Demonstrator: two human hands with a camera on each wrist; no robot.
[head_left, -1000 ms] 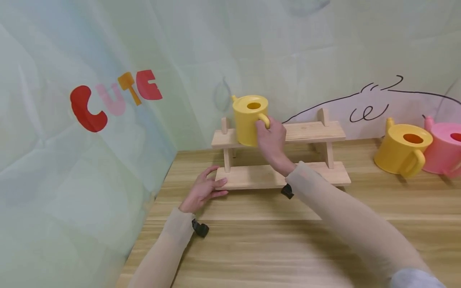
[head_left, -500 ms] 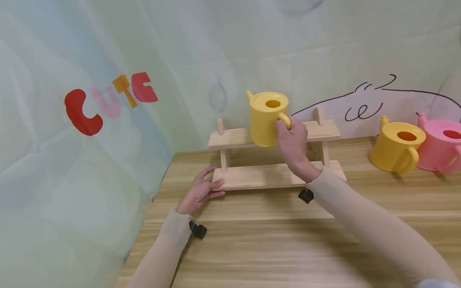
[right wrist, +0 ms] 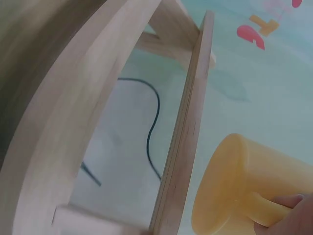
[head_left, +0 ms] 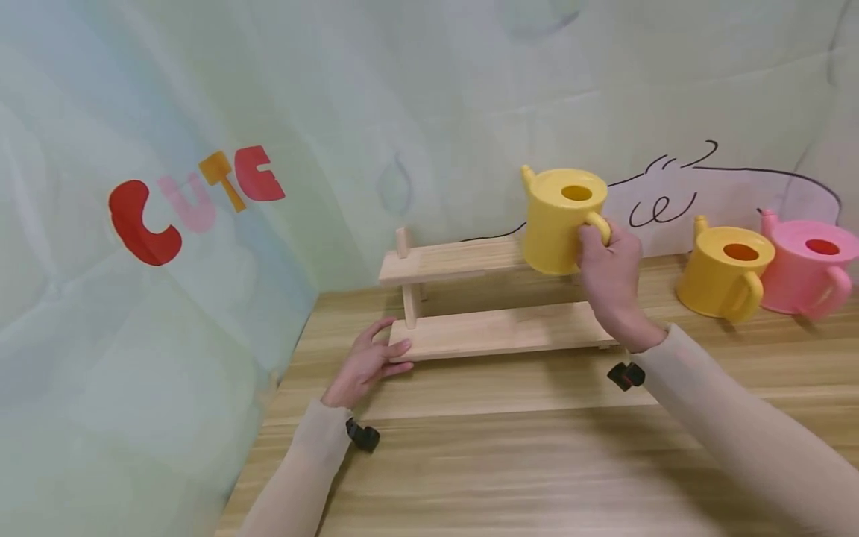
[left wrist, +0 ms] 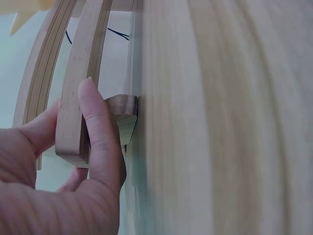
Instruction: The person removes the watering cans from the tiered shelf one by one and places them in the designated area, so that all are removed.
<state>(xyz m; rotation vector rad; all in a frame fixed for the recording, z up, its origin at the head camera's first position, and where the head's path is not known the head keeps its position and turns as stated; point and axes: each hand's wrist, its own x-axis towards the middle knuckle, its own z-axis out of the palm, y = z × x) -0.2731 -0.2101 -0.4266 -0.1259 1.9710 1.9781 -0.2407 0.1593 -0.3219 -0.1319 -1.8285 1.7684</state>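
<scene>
My right hand [head_left: 612, 280] grips the handle of a yellow watering can [head_left: 555, 231], which is upright at the right part of a two-tier wooden rack [head_left: 496, 332]. In the right wrist view, a gap shows between the underside of the watering can [right wrist: 220, 191] and the edge of the upper board [right wrist: 183, 147]. With thumb and fingers, my left hand [head_left: 362, 365] holds the left end of the rack's lower board. The left wrist view shows those fingers around the end of the board [left wrist: 73, 122]. The rack's right upright is hidden behind the can and right hand.
To the right of the rack, a second yellow watering can [head_left: 725, 272] and a pink watering can [head_left: 805, 265] stand close together on the wood-grain table [head_left: 470, 455]. A printed cloth backdrop [head_left: 322, 112] rises behind and along the left.
The right hand has carried the yellow watering can rightward along the upper board, from its left part to its right. The left hand keeps its hold; the head view has shifted slightly.
</scene>
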